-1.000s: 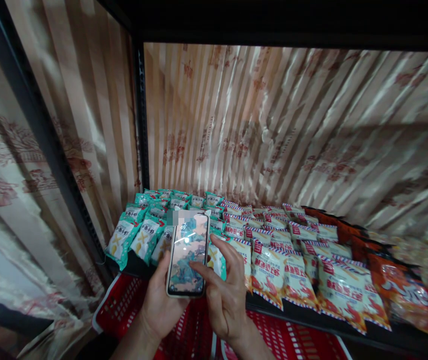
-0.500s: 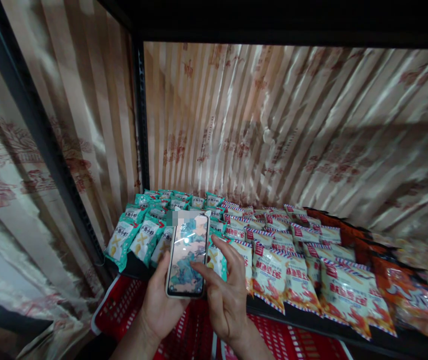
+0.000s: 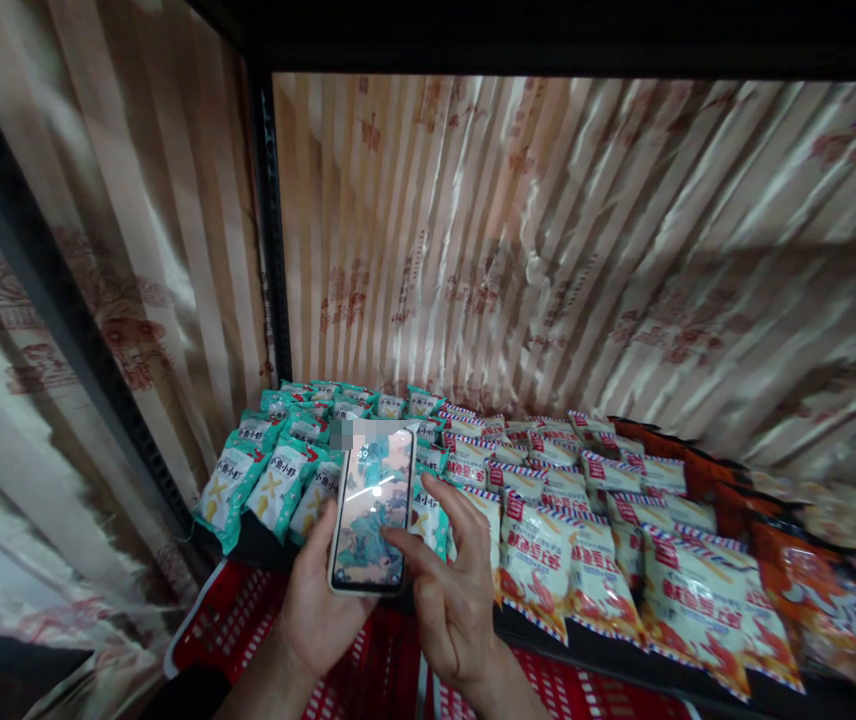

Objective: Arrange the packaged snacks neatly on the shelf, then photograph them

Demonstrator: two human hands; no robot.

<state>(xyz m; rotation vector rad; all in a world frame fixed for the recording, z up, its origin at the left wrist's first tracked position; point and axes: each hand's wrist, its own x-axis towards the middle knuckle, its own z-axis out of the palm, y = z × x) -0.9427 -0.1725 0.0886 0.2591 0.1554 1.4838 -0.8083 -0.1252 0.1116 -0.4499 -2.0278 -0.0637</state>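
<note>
My left hand (image 3: 324, 606) is wrapped round a smartphone (image 3: 372, 515) in a light case, its thumb along the left edge. The lit screen displays a pink and teal landscape picture with a few icons at the bottom; part of the top is blurred out. Beside it, my right hand (image 3: 455, 590) is open, with fingers apart and one fingertip at the screen's right side. Whether that fingertip touches the glass I cannot tell. Behind the phone lie rows of teal and white snack bags (image 3: 276, 490), partly hidden by it.
White snack bags with striped edges (image 3: 537, 550) fill the middle of the shelf, and orange bags (image 3: 818, 590) lie at the right. Red plastic baskets (image 3: 229, 615) are below. Black shelf posts (image 3: 269, 230) and a patterned curtain (image 3: 473, 250) close off the back and left.
The view has shifted slightly, so the left-hand bags and post sit further left. Both hands keep nearly the same pose, with the phone a touch further left in the picture.
</note>
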